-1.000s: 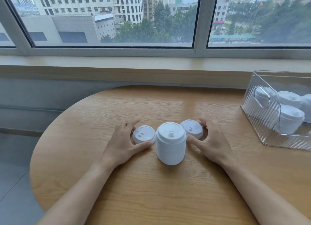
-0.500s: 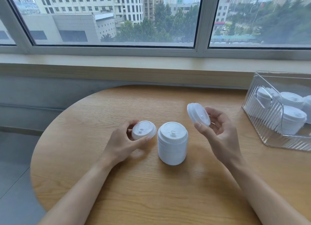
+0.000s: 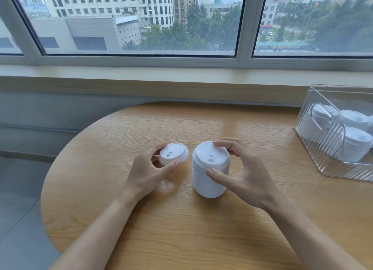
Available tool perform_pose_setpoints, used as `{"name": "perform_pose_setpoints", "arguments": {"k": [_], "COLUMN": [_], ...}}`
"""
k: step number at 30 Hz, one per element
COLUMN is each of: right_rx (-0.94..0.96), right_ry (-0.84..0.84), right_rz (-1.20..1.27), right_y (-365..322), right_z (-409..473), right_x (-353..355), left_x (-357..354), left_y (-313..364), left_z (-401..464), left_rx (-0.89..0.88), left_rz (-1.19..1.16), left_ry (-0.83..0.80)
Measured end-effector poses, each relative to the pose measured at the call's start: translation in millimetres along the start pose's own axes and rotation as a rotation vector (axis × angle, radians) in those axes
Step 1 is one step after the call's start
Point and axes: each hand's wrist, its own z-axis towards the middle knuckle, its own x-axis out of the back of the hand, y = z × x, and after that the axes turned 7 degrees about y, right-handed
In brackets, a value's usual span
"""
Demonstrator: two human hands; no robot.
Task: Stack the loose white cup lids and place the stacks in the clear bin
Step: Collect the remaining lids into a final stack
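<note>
A tall stack of white cup lids [image 3: 209, 176] stands upright in the middle of the round wooden table [image 3: 181, 229]. My right hand [image 3: 244, 174] grips the top lid of that stack between thumb and fingertips. My left hand [image 3: 149, 168] holds a single white lid [image 3: 173, 153] tilted, just above the table and left of the stack. The clear bin [image 3: 331, 148] sits at the table's right edge with several lid stacks [image 3: 357, 146] inside.
A window sill and wall run behind the table's far edge. Bare wood lies in front of the stack and between it and the bin. Grey floor shows to the left below the table.
My right hand has brought its lid down onto the top of the stack. My left hand has lifted its lid off the table and tilted it.
</note>
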Motion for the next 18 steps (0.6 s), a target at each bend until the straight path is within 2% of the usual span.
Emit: {"name": "perform_pose_setpoints", "arguments": {"k": [9,13,18], "right_rx": [-0.157,-0.208,-0.161], "right_ry": [0.041,-0.013,-0.106], "right_rz": [0.133,0.131,0.129], "right_y": [18,28,29], "right_z": [-19,-22,-22], "right_x": [0,-4,-8], "left_x": [1,-8,-16], "left_y": [23,56,82], "left_z": [-6,-8,-6], "left_rx": [-0.006,-0.142,-0.291], "left_rz": [-0.177,-0.193,0.048], "left_ry": [0.061,-0.037,-0.221]}}
